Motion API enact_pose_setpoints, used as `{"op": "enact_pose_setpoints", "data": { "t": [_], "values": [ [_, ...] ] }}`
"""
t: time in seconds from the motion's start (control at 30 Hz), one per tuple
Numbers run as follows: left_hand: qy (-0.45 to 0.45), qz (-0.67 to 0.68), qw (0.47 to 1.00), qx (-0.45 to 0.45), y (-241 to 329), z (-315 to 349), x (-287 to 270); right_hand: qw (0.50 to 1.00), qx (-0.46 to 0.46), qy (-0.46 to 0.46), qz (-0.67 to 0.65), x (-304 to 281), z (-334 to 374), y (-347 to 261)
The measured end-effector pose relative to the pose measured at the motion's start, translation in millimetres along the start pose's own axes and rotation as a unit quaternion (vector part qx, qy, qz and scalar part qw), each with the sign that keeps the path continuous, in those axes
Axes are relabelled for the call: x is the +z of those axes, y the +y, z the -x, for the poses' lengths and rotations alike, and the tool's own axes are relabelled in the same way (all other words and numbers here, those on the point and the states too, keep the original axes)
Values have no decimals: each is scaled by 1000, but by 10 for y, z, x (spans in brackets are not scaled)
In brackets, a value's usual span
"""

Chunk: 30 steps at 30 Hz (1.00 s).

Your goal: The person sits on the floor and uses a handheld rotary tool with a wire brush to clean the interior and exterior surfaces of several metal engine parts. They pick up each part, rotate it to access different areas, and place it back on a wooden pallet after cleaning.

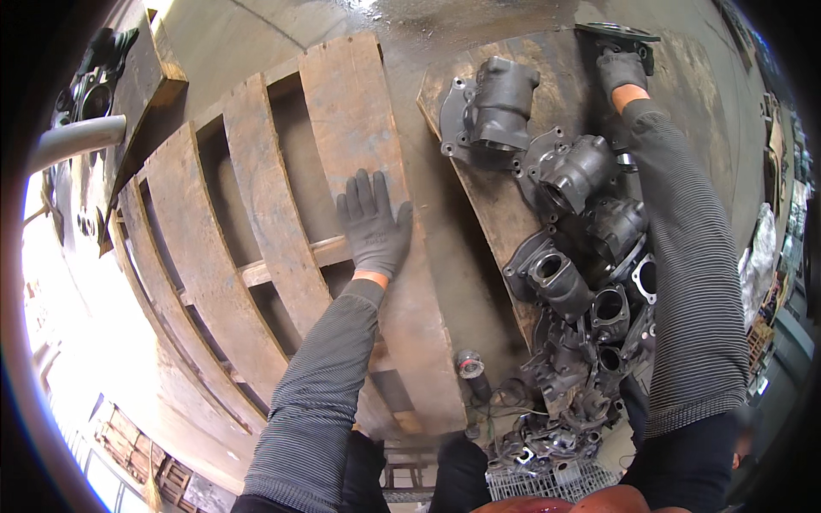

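Observation:
My left hand (375, 227), in a grey work glove, lies flat on a wide plank of the wooden pallet (342, 94) with its fingers stretched out. At the far right my right hand (622, 72), gloved the same way, grips a dark flanged metal casting (617, 32) from the near side; its fingertips are partly hidden. That casting is at the far part of a wooden board. Nearer on the same board (469, 184) stands a large dark housing (503, 104) with a bolt flange. Beside it lie another flanged housing (581, 173) and a tubular casting (560, 280).
More dark castings (610, 308) crowd the board's near end. A wire basket (556, 483) of smaller metal parts stands close to my legs. Between pallet and board, a cylindrical tool (470, 368) stands. A grey pipe (81, 138) and a wooden crate edge (162, 85) are at left.

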<state>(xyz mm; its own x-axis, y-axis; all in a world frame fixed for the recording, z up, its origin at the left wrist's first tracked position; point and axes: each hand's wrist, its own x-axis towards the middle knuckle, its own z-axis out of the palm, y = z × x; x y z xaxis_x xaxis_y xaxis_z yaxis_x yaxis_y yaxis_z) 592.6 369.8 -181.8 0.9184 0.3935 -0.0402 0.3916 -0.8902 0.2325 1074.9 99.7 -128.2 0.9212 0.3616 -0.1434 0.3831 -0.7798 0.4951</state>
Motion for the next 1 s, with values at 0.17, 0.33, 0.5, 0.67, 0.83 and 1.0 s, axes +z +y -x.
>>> {"op": "enact_pose_setpoints", "data": {
  "t": [0.17, 0.33, 0.5, 0.67, 0.83, 1.0],
  "values": [
    [-13, 2, 1000, -14, 13, 0, 0, 982, -154, -56, 98, -456, 127, 88],
    [-15, 6, 1000, -18, 24, -14, -55, 948, -296, -49, 109, -1097, 512, 474],
    [0, 9, 1000, -14, 32, -10, -61, 874, -471, -35, 117, -1422, 496, 515],
    [1, 0, 1000, -19, 46, 5, -68, 872, -479, 51, -84, -1350, 581, 88],
    [9, -1, 1000, -14, 60, 3, -95, 886, -167, -83, -425, -1306, 1006, -241],
    [24, -12, 1000, -15, 84, 15, -66, 937, -90, 25, -338, -1526, 941, -235]
  ]
}}
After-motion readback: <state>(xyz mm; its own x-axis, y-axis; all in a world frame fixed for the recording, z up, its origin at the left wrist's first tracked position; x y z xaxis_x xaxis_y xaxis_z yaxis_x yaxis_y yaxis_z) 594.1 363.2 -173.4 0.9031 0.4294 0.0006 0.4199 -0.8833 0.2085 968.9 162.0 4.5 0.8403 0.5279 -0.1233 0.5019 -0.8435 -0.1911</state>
